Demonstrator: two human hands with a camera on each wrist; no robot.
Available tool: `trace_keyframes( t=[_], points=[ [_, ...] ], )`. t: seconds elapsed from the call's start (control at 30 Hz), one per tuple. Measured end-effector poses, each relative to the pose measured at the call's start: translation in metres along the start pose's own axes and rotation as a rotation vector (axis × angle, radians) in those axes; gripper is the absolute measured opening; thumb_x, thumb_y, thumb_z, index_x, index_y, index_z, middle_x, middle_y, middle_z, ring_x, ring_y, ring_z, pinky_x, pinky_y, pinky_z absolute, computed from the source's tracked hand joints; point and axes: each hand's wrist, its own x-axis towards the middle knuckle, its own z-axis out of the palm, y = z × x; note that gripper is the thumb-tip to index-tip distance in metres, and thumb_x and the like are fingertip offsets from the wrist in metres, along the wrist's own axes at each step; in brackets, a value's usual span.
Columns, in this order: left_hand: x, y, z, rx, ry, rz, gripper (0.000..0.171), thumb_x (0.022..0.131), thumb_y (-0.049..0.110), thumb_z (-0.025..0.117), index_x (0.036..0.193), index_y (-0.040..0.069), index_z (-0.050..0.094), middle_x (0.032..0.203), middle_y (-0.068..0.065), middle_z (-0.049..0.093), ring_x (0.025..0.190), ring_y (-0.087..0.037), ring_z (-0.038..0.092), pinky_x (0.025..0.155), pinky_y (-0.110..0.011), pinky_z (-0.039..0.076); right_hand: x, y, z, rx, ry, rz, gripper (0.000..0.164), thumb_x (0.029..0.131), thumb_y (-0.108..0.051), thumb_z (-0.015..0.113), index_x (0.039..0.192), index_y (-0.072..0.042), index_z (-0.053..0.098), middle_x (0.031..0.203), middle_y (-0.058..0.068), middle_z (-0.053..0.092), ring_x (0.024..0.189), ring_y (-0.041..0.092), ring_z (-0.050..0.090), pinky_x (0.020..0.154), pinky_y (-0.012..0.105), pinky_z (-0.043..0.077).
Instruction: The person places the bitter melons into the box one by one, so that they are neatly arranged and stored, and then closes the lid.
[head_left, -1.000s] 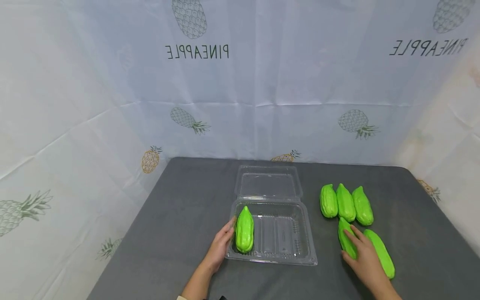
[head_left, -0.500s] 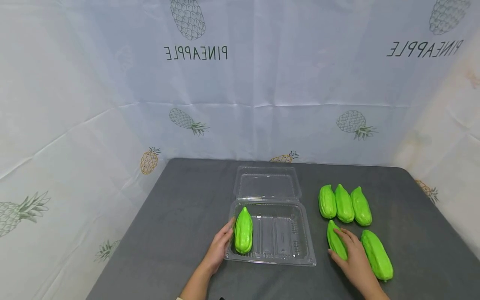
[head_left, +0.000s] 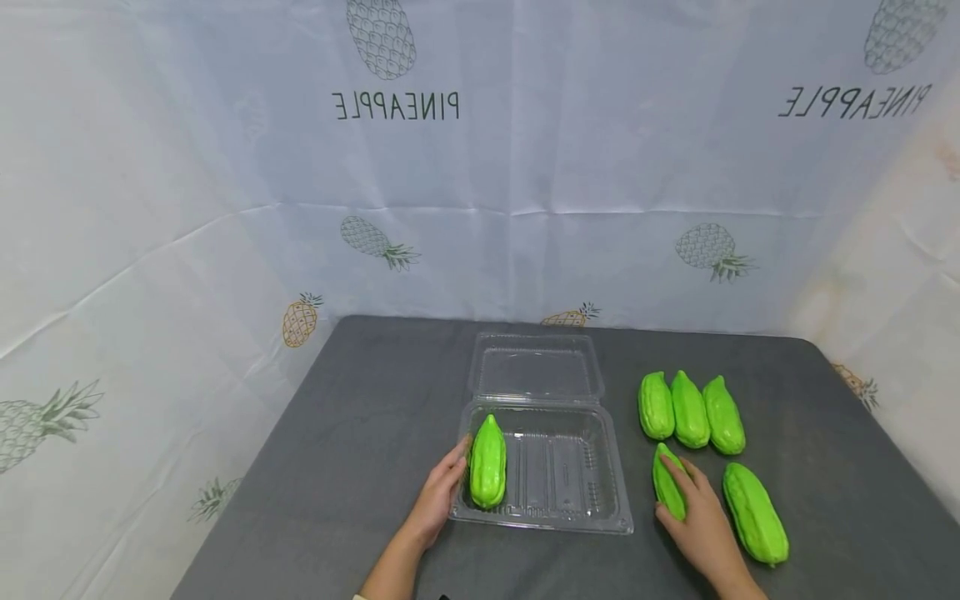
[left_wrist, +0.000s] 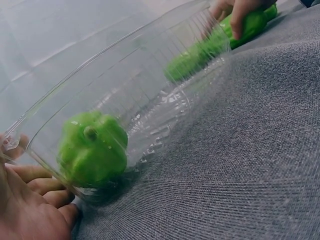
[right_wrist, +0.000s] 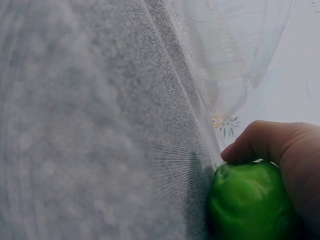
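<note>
A clear plastic clamshell container (head_left: 555, 527) stands with its lid (head_left: 536, 367) folded back. One green ribbed gourd (head_left: 488, 467) lies inside at its left end. My left hand (head_left: 437, 500) holds the container's left rim; in the left wrist view its fingers (left_wrist: 47, 187) lie against the outer wall. Right of the container, my right hand (head_left: 701, 525) grips another green ribbed gourd (head_left: 666, 485) at table level. The right wrist view shows my thumb (right_wrist: 260, 140) pressed on this gourd (right_wrist: 250, 200); the other fingers are hidden there.
Three similar gourds (head_left: 690, 410) lie in a row behind my right hand. A single gourd (head_left: 756, 514) lies to its right. The grey cloth-covered table (head_left: 360, 417) meets a white curtain (head_left: 510, 167) with pineapple prints at the back.
My right hand has moved left with the gourd, away from the single gourd on its right and nearer the container. My left hand and the container stay in place.
</note>
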Motion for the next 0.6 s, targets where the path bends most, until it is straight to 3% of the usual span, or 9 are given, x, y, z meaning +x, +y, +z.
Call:
trace_keyframes(
  t=[0.27,0.6],
  points=[
    [0.0001,0.0000,-0.0002,-0.014,-0.007,0.002,0.061,0.102,0.031,0.032,0.146,-0.007,0.012,0.154,-0.023,0.010,0.143,-0.035,0.002,0.114,-0.047,0.005,0.0029,0.0018,0.0005,0.006,0.058,-0.017,0.064,0.079,-0.010,0.068,0.137,0.000,0.042,0.129,0.037,0.037,0.111,0.056,0.044,0.081,0.064,0.041],
    [0.0004,0.0000,-0.0004,-0.026,-0.012,0.003,0.061,0.102,0.030,0.032,0.146,-0.008,0.011,0.154,-0.024,0.009,0.143,-0.036,0.002,0.115,-0.048,0.005,0.0084,-0.0052,-0.0074,0.017,-0.027,0.040,0.065,0.082,-0.010,0.065,0.139,0.005,0.037,0.131,0.042,0.034,0.115,0.059,0.039,0.086,0.066,0.039]
  ],
)
